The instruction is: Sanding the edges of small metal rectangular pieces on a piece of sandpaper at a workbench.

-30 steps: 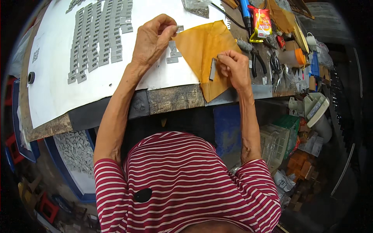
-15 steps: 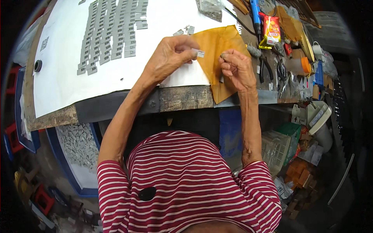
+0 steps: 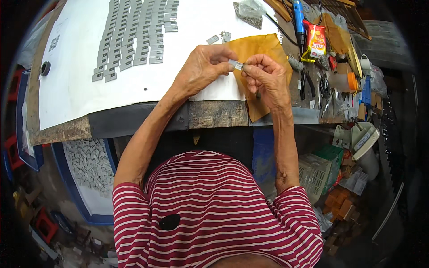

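Observation:
Between the thumb and fingers of my left hand (image 3: 201, 71) is a small light-grey rectangular piece (image 3: 235, 64). My right hand (image 3: 269, 82) meets its right end in a closed pinch; whatever tiny thing those fingertips hold is hidden. Both hands are above a brown paper sheet (image 3: 263, 47) near the table's front edge. A few loose grey pieces (image 3: 212, 39) lie just beyond my left hand. Farther left, similar grey pieces (image 3: 134, 38) are laid out in several slanting rows on the white sheet (image 3: 71, 89).
At the right are a blue pen-shaped tool (image 3: 298, 20), a red snack packet (image 3: 316, 41) and black-handled pliers (image 3: 307, 85). A plastic bag of small parts (image 3: 248, 15) lies at the back. Below left, a blue tray (image 3: 73, 187) holds many grey pieces. A black ring (image 3: 45, 68) sits far left.
My right hand has moved left, and its fingertips now meet the grey piece in my left hand. Before, the two hands were apart. The view has shifted slightly.

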A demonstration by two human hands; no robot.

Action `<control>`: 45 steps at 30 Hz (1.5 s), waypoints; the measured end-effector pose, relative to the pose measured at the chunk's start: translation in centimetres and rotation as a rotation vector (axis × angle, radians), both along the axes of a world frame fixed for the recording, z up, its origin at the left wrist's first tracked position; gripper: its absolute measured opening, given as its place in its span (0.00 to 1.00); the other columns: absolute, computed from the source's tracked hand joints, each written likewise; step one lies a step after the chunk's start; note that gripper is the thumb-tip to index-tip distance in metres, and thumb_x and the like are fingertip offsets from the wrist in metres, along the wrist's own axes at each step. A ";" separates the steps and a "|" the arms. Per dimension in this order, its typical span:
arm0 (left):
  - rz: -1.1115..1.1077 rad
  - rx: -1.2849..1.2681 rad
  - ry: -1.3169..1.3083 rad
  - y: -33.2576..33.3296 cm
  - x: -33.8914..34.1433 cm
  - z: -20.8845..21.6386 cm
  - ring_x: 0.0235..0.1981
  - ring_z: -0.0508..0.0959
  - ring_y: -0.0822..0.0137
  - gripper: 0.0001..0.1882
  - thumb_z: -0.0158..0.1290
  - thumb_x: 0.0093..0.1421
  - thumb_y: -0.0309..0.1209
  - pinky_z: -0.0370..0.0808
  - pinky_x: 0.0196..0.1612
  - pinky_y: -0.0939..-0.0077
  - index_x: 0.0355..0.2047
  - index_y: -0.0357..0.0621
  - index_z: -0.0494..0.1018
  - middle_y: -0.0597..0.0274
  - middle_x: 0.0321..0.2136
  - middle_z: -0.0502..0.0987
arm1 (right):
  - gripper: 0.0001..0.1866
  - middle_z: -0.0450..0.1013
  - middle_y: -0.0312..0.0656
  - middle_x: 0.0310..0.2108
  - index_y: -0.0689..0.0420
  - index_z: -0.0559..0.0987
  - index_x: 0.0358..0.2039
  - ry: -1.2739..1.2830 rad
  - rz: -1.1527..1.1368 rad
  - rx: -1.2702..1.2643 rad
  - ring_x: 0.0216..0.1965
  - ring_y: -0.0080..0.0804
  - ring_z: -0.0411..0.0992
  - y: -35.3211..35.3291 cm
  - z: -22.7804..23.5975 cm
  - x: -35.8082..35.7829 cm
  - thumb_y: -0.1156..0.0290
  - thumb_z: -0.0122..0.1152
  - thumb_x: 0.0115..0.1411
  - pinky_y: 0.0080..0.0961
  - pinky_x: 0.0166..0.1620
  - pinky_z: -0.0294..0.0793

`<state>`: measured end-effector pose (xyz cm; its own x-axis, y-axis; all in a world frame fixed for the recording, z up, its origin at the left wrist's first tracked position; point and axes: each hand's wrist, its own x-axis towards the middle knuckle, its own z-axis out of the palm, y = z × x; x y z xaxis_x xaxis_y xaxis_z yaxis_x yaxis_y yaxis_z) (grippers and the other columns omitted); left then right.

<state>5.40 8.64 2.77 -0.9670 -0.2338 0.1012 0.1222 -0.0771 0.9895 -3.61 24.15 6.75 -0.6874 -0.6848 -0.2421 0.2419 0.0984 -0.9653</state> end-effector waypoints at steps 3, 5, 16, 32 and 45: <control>0.005 0.007 -0.032 0.1 -0.1 -0.3 0.24 0.74 0.73 0.10 0.52 0.50 0.24 0.73 0.30 0.80 0.33 0.33 0.74 0.57 0.22 0.76 | 0.05 0.71 0.38 0.20 0.64 0.72 0.29 0.016 0.029 0.042 0.16 0.16 0.65 0.0 0.1 -0.1 0.78 0.57 0.53 0.10 0.17 0.65; -0.002 -0.010 -0.022 0.1 -0.1 -0.6 0.24 0.74 0.73 0.10 0.52 0.50 0.24 0.73 0.30 0.80 0.33 0.33 0.74 0.57 0.22 0.76 | 0.05 0.71 0.38 0.20 0.64 0.72 0.30 0.026 0.044 0.068 0.16 0.16 0.65 0.0 0.0 -0.2 0.78 0.57 0.52 0.10 0.17 0.65; -0.042 -0.019 -0.030 0.1 0.1 -0.2 0.22 0.73 0.74 0.09 0.51 0.49 0.22 0.72 0.28 0.81 0.32 0.33 0.75 0.59 0.21 0.76 | 0.07 0.69 0.35 0.19 0.64 0.72 0.30 0.007 0.110 0.111 0.16 0.14 0.64 0.3 -0.5 -0.4 0.75 0.58 0.53 0.08 0.17 0.63; -0.019 0.025 -0.020 0.1 -0.1 -0.4 0.20 0.74 0.73 0.11 0.53 0.48 0.24 0.73 0.26 0.82 0.33 0.31 0.75 0.56 0.20 0.76 | 0.04 0.67 0.32 0.16 0.62 0.73 0.26 0.270 -0.061 0.142 0.14 0.13 0.62 -0.6 -1.1 1.6 0.75 0.55 0.54 0.10 0.16 0.60; 0.133 -0.469 0.096 0.0 0.2 0.2 0.28 0.76 0.70 0.11 0.55 0.50 0.26 0.71 0.32 0.79 0.35 0.37 0.74 0.58 0.26 0.78 | 0.05 0.66 0.32 0.17 0.63 0.73 0.27 0.248 -0.072 0.082 0.15 0.14 0.62 -1.1 -0.6 1.1 0.74 0.56 0.54 0.11 0.19 0.61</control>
